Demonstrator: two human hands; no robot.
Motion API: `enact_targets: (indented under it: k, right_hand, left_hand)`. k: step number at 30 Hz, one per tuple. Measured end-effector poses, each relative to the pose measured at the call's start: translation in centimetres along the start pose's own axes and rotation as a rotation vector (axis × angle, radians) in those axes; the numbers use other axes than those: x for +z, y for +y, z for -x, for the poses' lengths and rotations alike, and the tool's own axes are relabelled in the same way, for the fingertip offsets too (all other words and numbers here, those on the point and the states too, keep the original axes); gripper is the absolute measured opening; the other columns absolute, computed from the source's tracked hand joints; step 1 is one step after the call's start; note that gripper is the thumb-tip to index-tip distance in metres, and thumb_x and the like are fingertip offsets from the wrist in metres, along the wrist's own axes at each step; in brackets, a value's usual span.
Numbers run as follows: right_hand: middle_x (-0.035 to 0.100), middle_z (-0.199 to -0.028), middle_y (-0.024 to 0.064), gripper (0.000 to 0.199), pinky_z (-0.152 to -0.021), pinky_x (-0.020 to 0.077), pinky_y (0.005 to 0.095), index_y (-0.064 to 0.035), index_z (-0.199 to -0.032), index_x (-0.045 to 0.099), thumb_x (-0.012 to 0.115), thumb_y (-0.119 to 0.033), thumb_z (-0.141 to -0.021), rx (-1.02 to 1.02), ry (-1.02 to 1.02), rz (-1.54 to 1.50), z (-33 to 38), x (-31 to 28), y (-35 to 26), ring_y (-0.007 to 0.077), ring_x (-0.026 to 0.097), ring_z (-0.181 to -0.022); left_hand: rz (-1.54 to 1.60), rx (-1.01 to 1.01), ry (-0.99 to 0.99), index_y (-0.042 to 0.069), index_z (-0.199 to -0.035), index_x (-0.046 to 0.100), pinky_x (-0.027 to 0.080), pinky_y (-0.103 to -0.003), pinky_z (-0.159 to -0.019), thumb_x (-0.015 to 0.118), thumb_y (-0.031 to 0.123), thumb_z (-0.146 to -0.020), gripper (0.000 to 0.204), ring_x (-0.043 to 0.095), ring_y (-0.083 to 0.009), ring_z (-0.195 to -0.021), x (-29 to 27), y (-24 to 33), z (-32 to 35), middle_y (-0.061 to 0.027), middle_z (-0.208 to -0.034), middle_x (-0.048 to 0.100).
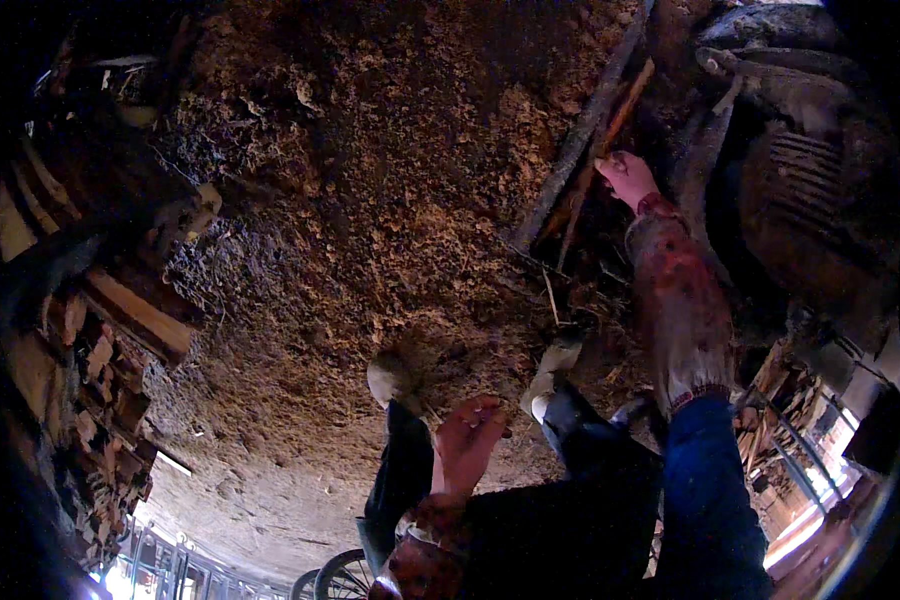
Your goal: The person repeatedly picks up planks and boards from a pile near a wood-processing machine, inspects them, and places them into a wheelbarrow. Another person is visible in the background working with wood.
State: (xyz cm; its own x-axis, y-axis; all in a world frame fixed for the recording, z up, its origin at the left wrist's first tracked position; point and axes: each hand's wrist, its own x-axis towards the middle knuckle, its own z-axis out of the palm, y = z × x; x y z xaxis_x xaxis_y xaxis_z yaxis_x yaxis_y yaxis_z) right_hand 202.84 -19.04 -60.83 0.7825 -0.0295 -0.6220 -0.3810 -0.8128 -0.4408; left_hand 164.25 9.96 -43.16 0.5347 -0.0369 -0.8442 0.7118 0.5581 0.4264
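At the right, my right hand (628, 180) reaches out with its fingers closed at the edge of a narrow reddish-brown strip of wood (630, 103). This strip leans at a slant beside a longer dark plank (582, 140). A stained sleeve cover (676, 300) wraps my right forearm over a blue sleeve. My left hand (467, 442) hangs low in front of my body, its fingers half bent and a little apart, with nothing visible in them. Thin twigs (550, 295) lie on the ground below the plank.
Rough brown earth (370, 220) covers the ground, with my shoes (388, 380) on it. Split firewood (135, 315) is piled at the left. A dark ribbed metal object (805, 170) stands close to my right arm. A spoked wheel (345, 577) shows at the lower edge.
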Motion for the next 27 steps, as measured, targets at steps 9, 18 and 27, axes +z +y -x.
enact_targets:
  k: [9,18,27]
  right_hand:
    - [0.062,-0.107,0.0069,0.064,-0.072,0.0521,0.0427,-0.0058,-0.118,0.061,0.078,-0.052,-0.076,0.073,0.18,-0.194,-2.2,6.1,0.8,0.0231,0.061,-0.095]
    - [0.063,-0.103,0.0097,0.051,-0.081,0.0475,0.0461,-0.0049,-0.111,0.064,0.077,-0.037,-0.074,0.349,-0.029,-0.206,0.0,4.4,-2.3,0.0237,0.058,-0.1]
    - [0.066,-0.104,0.0065,0.05,-0.081,0.0494,0.0412,-0.0047,-0.118,0.06,0.075,-0.031,-0.078,-0.026,0.191,-0.437,15.5,0.5,0.0,0.0247,0.062,-0.093]
  left_hand:
    - [0.047,0.02,0.026,-0.002,-0.118,0.058,0.054,-0.028,-0.078,0.064,0.006,-0.093,0.026,0.066,-0.0143,-0.087,0.9,0.9,-0.4,-0.009,-0.097,0.067]
    - [-0.129,0.028,0.024,-0.002,-0.112,0.062,0.052,-0.027,-0.079,0.065,0.006,-0.093,0.021,0.062,-0.0119,-0.088,1.0,2.4,-0.9,-0.0079,-0.101,0.066]
    - [0.055,0.014,0.087,0.0,-0.11,0.062,0.052,-0.028,-0.079,0.065,0.007,-0.093,0.019,0.062,-0.0118,-0.09,-0.2,0.4,-1.0,-0.0094,-0.103,0.066]
